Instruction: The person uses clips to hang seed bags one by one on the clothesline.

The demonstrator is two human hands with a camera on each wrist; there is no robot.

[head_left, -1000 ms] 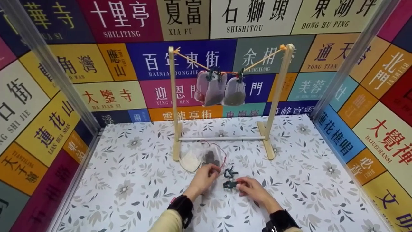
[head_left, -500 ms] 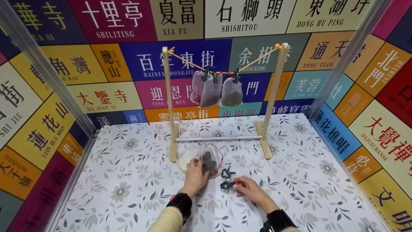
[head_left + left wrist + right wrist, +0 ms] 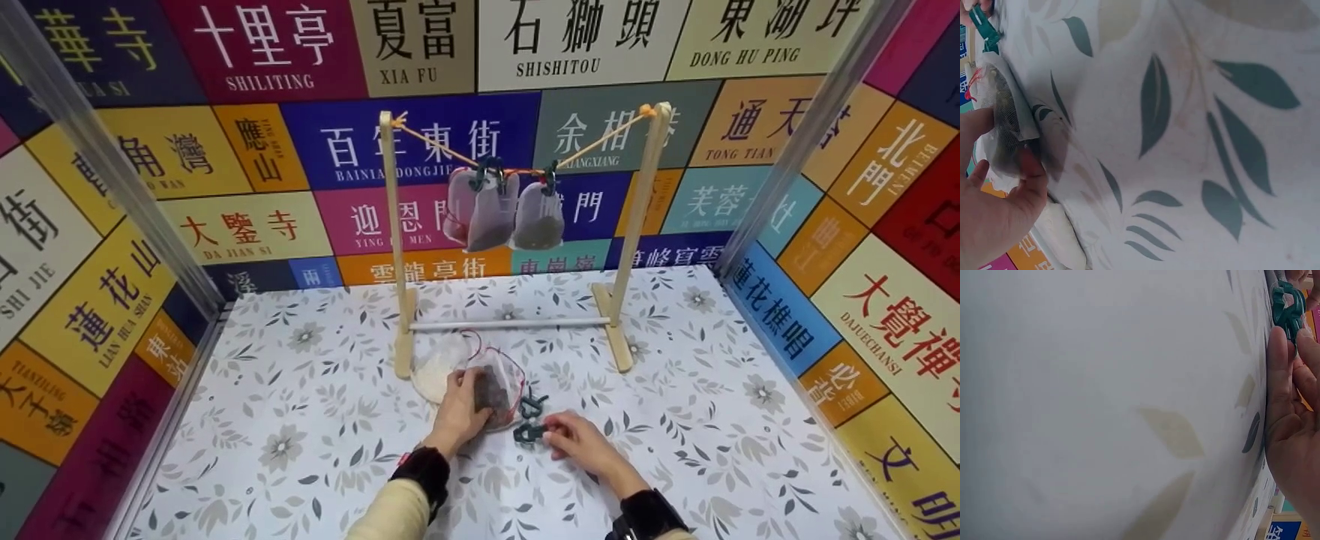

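My left hand [image 3: 459, 412] grips a small white mesh drawstring bag [image 3: 495, 384] with dark contents, thumb on the near side and fingers over its left side. In the left wrist view the bag [image 3: 1008, 107] shows its fine netting, with the thumb pressed near its lower end. Just right of it, my right hand [image 3: 585, 444] pinches a dark green plastic clip [image 3: 529, 433] between thumb and fingertips, low over the table. The right wrist view shows the clip [image 3: 1287, 306] at the fingertips. A second green clip [image 3: 531, 405] lies just beyond the first.
Another mesh bag [image 3: 433, 377], with pale contents, lies left of the gripped one. Behind stands a wooden frame [image 3: 395, 247] with a white crossbar [image 3: 510, 324]. From its orange cord [image 3: 600, 144] hang several clipped mesh bags [image 3: 538, 217]. Printed panels enclose the table [image 3: 300, 420].
My left hand moved left onto the bags, then took hold of the dark-filled one and shifted it slightly right and nearer. My right hand has stayed on its clip.
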